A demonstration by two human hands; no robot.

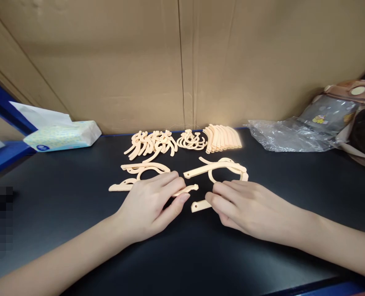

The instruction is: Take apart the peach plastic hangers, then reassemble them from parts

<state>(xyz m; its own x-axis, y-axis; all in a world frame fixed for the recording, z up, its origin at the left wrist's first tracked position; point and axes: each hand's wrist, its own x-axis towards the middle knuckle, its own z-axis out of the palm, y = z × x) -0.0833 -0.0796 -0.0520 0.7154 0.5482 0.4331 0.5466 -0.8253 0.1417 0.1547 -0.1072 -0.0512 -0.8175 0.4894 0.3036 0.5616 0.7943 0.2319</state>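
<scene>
My left hand (156, 201) is closed on a curved beige plastic hanger arm (190, 189), whose knobbed tip sticks out past the thumb. Behind and left of that hand lie other beige hanger pieces (145, 166), partly covered by it. My right hand (244, 207) pinches a beige hanger arm (200, 205) with a hole at its exposed end; the fingers hide the rest. Just beyond the right hand rests another hanger arm (215, 166), together with a ring-like curved part (212, 176). A narrow gap separates the two hands.
Along the back of the black table (182, 263) are piles of curved arms (151, 144), hooks (191, 140) and stacked straighter arms (222, 139). A tissue pack (65, 135) lies back left. Clear plastic wrap (287, 133) and a bottle (330, 113) occupy the back right, before a cardboard wall (123, 61).
</scene>
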